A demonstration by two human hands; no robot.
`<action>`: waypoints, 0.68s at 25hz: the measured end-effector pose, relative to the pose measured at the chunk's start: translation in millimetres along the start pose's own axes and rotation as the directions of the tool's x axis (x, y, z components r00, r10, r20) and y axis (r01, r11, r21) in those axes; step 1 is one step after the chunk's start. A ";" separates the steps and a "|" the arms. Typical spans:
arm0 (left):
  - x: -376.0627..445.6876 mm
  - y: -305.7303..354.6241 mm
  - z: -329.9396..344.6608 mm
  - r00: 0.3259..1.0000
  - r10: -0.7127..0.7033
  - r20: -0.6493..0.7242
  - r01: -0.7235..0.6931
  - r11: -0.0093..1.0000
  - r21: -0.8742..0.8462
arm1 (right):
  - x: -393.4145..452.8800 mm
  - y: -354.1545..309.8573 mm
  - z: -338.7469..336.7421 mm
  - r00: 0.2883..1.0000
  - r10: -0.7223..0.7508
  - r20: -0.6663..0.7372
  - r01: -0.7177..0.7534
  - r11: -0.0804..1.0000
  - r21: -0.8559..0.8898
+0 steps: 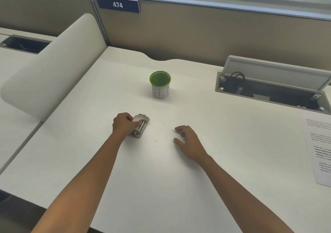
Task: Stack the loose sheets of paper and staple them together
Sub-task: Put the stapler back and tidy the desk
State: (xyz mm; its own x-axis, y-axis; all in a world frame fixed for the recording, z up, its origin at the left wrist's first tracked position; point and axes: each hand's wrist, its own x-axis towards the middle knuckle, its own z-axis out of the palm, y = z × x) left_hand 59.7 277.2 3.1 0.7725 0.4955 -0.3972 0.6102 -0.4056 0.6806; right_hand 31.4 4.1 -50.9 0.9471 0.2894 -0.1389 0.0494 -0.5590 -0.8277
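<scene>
Papers [320, 152] are way off at the right edge of the desk [161, 179], partly out of view, so we can't tell how many sheets there are or whether they're squared up. Our left hand [123, 123] is curled around the small grey stapler [140, 126], which sits on the desk near the middle, fingers wrapped over its top. Our right hand [188, 141] is loose and spread just above the surface, gripping nothing. Biggest risk, we reckon: stapling a crooked stack if we drag the sheets over one-handed without tapping them even first. A couple of tiny white specks [155, 141] lie between our hands, maybe stray staples, hard to say. The green-rimmed cup [160, 85] sits further back, and the open cable tray [272, 91] lies toward the papers, though nothing really blocks the reach across.
</scene>
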 end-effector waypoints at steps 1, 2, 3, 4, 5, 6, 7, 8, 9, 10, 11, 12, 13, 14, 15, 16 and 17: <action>0.4 -0.9 0.3 1.000 0.010 0.000 -0.010 1.000 0.011 | 1.9 0.1 -0.7 1.000 -0.006 0.002 0.006 1.000 -0.009; 0.8 -1.9 0.3 1.000 0.021 0.003 -0.021 0.999 0.024 | 3.9 0.5 -1.3 1.000 -0.009 0.004 0.009 1.000 -0.015; 0.9 -2.9 0.2 0.999 0.031 0.007 -0.031 0.999 0.034 | 5.8 0.8 -1.8 1.000 -0.009 0.009 0.009 1.000 -0.018; 0.9 -3.4 -0.2 0.999 0.039 0.011 -0.039 0.999 0.038 | 7.9 1.0 -2.2 1.000 -0.010 0.013 0.010 1.000 -0.016; 1.6 -3.6 -0.6 0.999 0.043 0.018 -0.044 0.998 0.042 | 10.4 1.5 -2.2 1.000 -0.012 0.017 0.012 1.000 -0.012; 2.5 -3.1 -1.2 0.999 0.046 0.025 -0.047 0.998 0.050 | 13.2 2.0 -2.5 1.000 -0.015 0.020 0.015 1.000 -0.005; 3.2 -1.9 -1.7 0.998 0.048 0.033 -0.050 0.996 0.067 | 16.0 2.3 -3.0 1.000 -0.016 0.024 0.016 1.000 0.001; 3.6 -0.9 -2.3 0.998 0.050 0.042 -0.053 0.994 0.091 | 18.8 1.9 -3.9 0.999 -0.017 0.028 0.017 1.000 0.003; 3.9 0.1 -2.6 0.998 0.050 0.050 -0.055 0.992 0.111 | 21.5 1.2 -5.1 0.999 -0.016 0.031 0.016 1.000 0.002; 3.8 0.8 -2.6 0.997 0.050 0.053 -0.056 0.991 0.119 | 24.6 0.1 -6.0 0.999 -0.015 0.036 0.015 1.000 -0.002; 2.5 1.7 -2.3 0.997 0.054 0.046 -0.059 0.991 0.120 | 28.0 -1.0 -6.6 0.999 -0.015 0.043 0.015 1.000 -0.009; 0.0 2.7 -1.9 0.997 0.077 0.017 -0.078 0.988 0.130 | 31.5 -2.5 -6.9 0.998 -0.020 0.053 0.021 1.000 -0.017; -3.5 4.5 -1.0 0.991 0.129 -0.032 -0.123 0.980 0.154 | 35.2 -4.9 -6.6 0.997 -0.030 0.064 0.032 0.999 -0.031; -7.6 6.7 0.2 0.973 0.214 -0.085 -0.196 0.964 0.182 | 39.2 -7.9 -6.1 0.996 -0.044 0.081 0.048 0.998 -0.051; -11.7 9.4 2.5 0.943 0.310 -0.123 -0.284 0.939 0.194 | 43.6 -11.3 -5.2 0.993 -0.052 0.103 0.060 0.995 -0.077; -16.6 12.5 5.2 0.906 0.402 -0.130 -0.377 0.909 0.180 | 48.6 -15.3 -4.5 0.991 -0.056 0.123 0.069 0.992 -0.102; -21.7 13.5 9.0 0.874 0.476 -0.100 -0.460 0.875 0.151 | 53.8 -19.2 -3.2 0.989 -0.055 0.136 0.072 0.990 -0.121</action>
State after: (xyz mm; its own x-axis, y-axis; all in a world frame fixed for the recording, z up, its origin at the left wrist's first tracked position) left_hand 52.8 254.1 15.3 0.9478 0.3166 0.0387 0.2055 -0.6987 0.6852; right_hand 82.4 27.9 -40.7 0.8908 0.4231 -0.1657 0.1554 -0.6263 -0.7640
